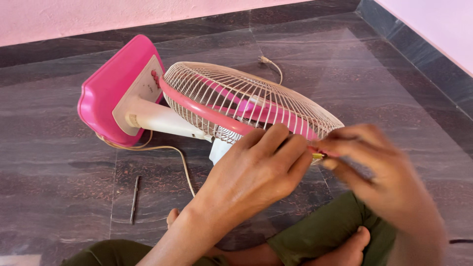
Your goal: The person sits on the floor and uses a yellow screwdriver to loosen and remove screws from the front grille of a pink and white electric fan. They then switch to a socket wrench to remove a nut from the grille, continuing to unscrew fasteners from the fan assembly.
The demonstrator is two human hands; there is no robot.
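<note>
— Report the fan's position.

— The table fan (pixel 231 106) lies tipped over on the dark stone floor (pixel 59 162), near the middle, with its pink base (pixel 111 86) standing on edge toward the far left wall and its cream wire grille (pixel 246 96) pointing toward me. A pink rim band (pixel 197 111) runs round the grille. The white stem (pixel 160 118) joins base and head.

— Your left hand?

— My left hand (pixel 256 170) rests on the near edge of the grille, fingers curled together over the pink band, gripping it.

— And the right?

— My right hand (pixel 379 172) is at the same rim, just beside the left. Its thumb and fingertips are pinched on a small yellowish piece (pixel 318 156) at the band; the hand is blurred, so I cannot tell what that piece is.

— Anything else on the floor?

— The cream power cord (pixel 167 150) trails from the base toward my legs, and its plug end (pixel 266 60) lies beyond the grille. A thin dark rod (pixel 134 199) lies on the floor toward the near left, well apart from both hands.
</note>
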